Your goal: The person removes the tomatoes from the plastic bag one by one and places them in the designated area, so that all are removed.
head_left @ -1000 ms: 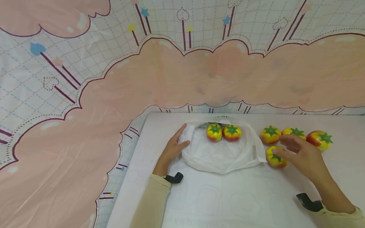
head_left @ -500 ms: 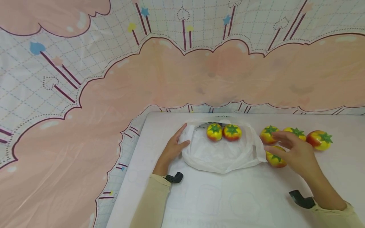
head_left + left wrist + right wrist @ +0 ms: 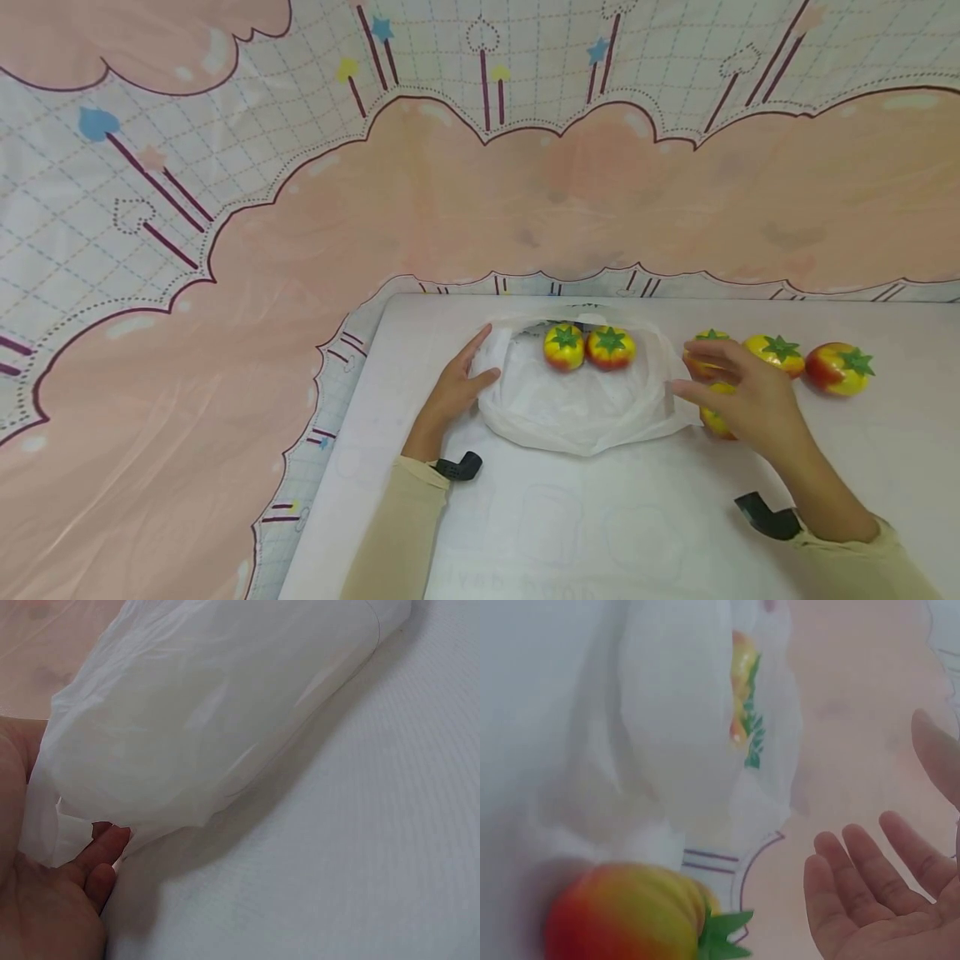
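Observation:
A white plastic bag (image 3: 588, 408) lies with its mouth spread, and two yellow-red toy fruits with green star-shaped leaves (image 3: 611, 350), like tomatoes, sit at its far inner side. At the bag's left rim, my left hand (image 3: 452, 390) holds the edge; in the left wrist view the film runs between thumb and fingers (image 3: 105, 851). My right hand (image 3: 753, 404) hovers by the right rim, fingers extended and apart, nothing between them. Beneath it are two more fruits, a nearer one (image 3: 716, 422) and a farther one (image 3: 711, 335), both partly hidden. The right wrist view shows one fruit (image 3: 622, 915) close up.
Two further toy fruits, one (image 3: 776, 354) and another (image 3: 838, 369), stand to the right on the white table (image 3: 570, 533). A pink-and-white printed cloth (image 3: 525, 208) rises behind and left of the table. Each wrist carries a black camera mount (image 3: 459, 467).
My right hand has moved left from above the loose fruits to the bag's right rim, without a fruit. The left hand and the bag have stayed put.

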A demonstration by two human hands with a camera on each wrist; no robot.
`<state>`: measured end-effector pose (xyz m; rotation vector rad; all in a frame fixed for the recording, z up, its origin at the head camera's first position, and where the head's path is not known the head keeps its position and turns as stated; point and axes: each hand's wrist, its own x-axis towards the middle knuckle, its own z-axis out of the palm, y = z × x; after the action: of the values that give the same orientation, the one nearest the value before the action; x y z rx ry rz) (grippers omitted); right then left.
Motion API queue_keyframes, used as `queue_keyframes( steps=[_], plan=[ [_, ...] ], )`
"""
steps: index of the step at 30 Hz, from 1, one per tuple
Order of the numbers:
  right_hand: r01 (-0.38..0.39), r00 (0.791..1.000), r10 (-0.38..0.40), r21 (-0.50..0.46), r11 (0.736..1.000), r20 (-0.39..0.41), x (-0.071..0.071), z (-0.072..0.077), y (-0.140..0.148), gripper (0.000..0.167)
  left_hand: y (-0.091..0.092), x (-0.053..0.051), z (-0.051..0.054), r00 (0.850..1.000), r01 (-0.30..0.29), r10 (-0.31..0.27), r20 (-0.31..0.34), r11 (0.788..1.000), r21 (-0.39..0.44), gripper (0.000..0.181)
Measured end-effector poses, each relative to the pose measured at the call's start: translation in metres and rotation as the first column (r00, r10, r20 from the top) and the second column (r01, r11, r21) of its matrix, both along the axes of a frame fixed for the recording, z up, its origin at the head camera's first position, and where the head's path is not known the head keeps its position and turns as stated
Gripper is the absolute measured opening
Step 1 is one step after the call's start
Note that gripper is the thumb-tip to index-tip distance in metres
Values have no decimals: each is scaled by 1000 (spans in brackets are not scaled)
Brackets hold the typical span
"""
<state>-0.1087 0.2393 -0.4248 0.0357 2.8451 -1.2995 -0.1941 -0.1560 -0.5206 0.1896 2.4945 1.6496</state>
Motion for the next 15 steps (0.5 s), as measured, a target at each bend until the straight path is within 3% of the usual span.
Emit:
queue_keyframes(
  steps=[15],
  plan=[
    [-58,998,58,-37,998,-20,-7,2,-26,78,0,2,3,1000,1,-1,0,1000,5,76]
  ],
)
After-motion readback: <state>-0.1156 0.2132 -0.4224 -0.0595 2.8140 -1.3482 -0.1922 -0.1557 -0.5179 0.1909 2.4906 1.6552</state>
